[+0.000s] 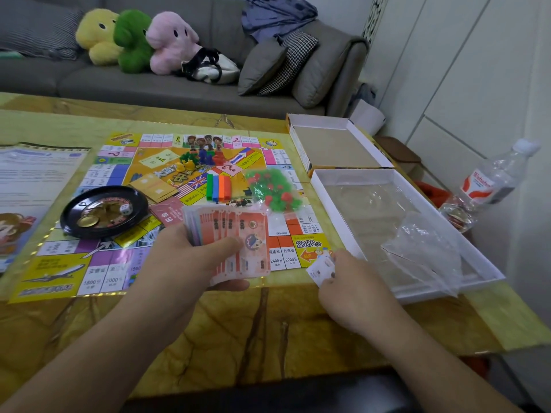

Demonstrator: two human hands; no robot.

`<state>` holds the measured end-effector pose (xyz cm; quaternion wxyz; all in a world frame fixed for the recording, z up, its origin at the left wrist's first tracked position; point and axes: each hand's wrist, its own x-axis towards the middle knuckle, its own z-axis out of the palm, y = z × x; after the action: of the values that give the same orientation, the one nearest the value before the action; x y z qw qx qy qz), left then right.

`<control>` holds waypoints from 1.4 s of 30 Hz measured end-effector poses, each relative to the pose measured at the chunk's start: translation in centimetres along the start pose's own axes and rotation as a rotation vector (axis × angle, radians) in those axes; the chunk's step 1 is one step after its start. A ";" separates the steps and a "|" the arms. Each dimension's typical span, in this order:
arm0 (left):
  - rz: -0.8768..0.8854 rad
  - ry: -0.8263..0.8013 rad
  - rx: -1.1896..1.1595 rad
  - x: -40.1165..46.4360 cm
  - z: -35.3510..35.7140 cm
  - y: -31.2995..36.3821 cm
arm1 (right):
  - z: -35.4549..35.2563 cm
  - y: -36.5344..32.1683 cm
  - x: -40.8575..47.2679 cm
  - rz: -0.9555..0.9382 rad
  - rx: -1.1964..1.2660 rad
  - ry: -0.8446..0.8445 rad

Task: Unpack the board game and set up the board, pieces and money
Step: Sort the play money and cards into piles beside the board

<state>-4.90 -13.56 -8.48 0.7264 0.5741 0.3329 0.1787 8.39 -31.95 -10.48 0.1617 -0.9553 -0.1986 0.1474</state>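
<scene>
The game board [113, 174] lies unfolded on the table. My left hand [190, 257] grips a fanned stack of orange paper money [241, 239] over the board's near edge. My right hand [351, 293] pinches a small white note [320, 268] beside the board's corner. On the board sit a black spinner dish with a die [101, 213], coloured figures [202, 158], coloured sticks [219, 186], a bag of green and red houses [271, 186] and yellow cards [155, 187].
The open box halves [334, 126] [483, 263] lie at the right, the nearer holding a clear plastic insert and a bag [423, 245]. A water bottle [489, 180] stands beyond. The rules sheet [32, 174] lies at the left. A sofa [119, 84] is behind.
</scene>
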 end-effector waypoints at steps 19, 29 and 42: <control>0.028 -0.038 0.017 -0.2 0.2 -0.1 | 0.1 -1.3 -1.5 -0.079 -0.468 0.204; -0.026 -0.155 -0.045 -0.8 0.1 -0.3 | -0.8 -3.3 -1.1 -0.253 0.901 -0.122; -0.116 -0.211 -0.190 -1.6 -0.1 0.5 | -0.1 -4.7 -1.2 -0.227 0.977 -0.147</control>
<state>-6.03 -14.41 -7.59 0.8176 0.4980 0.2689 0.1057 5.80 -28.35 -8.42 0.5904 -0.7276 -0.2198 0.2713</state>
